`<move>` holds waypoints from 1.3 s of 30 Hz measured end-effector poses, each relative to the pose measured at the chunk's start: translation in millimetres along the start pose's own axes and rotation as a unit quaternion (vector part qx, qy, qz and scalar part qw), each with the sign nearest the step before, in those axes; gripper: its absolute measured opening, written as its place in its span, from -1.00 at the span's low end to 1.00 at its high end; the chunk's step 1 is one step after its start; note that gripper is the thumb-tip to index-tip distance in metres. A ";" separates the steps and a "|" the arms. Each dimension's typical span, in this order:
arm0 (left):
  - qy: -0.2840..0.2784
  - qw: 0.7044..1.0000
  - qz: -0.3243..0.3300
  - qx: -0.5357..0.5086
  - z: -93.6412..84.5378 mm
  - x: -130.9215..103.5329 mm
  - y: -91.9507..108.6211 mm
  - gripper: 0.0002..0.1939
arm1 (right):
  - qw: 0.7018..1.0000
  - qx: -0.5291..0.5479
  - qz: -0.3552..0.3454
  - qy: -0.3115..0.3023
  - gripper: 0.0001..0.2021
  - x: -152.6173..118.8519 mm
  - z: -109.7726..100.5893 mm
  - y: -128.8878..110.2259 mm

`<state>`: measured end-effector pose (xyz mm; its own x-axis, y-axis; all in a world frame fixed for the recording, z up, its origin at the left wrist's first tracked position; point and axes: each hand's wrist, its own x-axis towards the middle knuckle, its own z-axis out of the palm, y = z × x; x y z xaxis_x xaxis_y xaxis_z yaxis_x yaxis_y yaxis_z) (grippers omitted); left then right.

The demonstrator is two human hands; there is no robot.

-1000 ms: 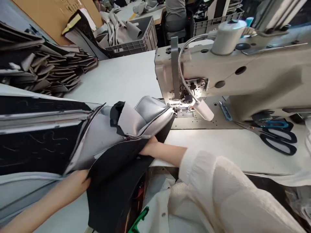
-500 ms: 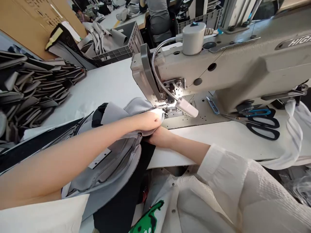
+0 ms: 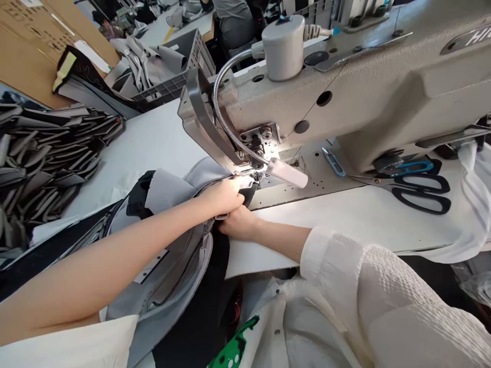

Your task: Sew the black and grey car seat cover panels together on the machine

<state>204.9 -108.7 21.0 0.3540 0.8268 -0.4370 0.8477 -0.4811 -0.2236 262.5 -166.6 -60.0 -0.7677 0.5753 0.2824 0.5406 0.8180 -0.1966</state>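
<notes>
A grey fabric bag point(image 3: 169, 194) with black trim and zips lies on the white table, one edge under the needle area of a sewing machine point(image 3: 368, 97). My left hand point(image 3: 224, 197) is closed on the bag's edge just in front of the presser foot. Below and touching it, my right hand point(image 3: 240, 223) grips the same bag from underneath, with its fingertips partly hidden by the fabric. A small lamp point(image 3: 287, 173) on a bent metal neck lights the stitching spot. A short dark piece of the fabric shows beside the needle.
Black-handled scissors point(image 3: 418, 191) and blue thread snips point(image 3: 333, 162) lie right of the needle. White cloth strips point(image 3: 473, 199) hang at the right edge. Stacked grey fabric pieces point(image 3: 49, 168) fill the left. Behind stand a grey crate point(image 3: 180, 79) and a seated person point(image 3: 233, 23).
The view has shifted slightly. My left hand has drawn back a little from the needle, exposing a dark fabric edge there. Both hands still grip the bag.
</notes>
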 end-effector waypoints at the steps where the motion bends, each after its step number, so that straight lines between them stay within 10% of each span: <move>1: -0.007 1.000 0.006 0.008 -1.3 -2.0 0.1 -0.50 | 1.000 0.001 -0.016 -0.003 -0.67 -7.7 -4.2 1.6; 9: -0.074 0.994 0.058 0.063 -3.4 -18.9 25.7 -0.21 | 0.997 -0.054 -0.058 0.013 -0.75 -108.3 -32.2 12.0; 18: -0.051 0.996 0.073 -0.004 0.4 -8.9 9.6 -0.30 | 0.995 0.036 0.095 0.001 -0.71 -78.1 -22.7 5.6; 31: -0.081 0.993 0.049 0.064 -2.1 -10.1 17.4 -0.18 | 0.997 -0.067 0.016 -0.040 -0.72 -85.8 -26.3 13.1; 39: -0.151 0.984 0.085 0.036 -12.6 0.8 29.2 -0.25 | 0.992 -0.113 0.022 0.044 -0.63 -98.7 -14.5 9.9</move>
<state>235.0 -118.4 25.1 0.3461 0.6137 -0.7096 0.7523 -0.6335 -0.1809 348.5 -215.3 -76.3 -0.7136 0.6003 0.3611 0.6442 0.7649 0.0014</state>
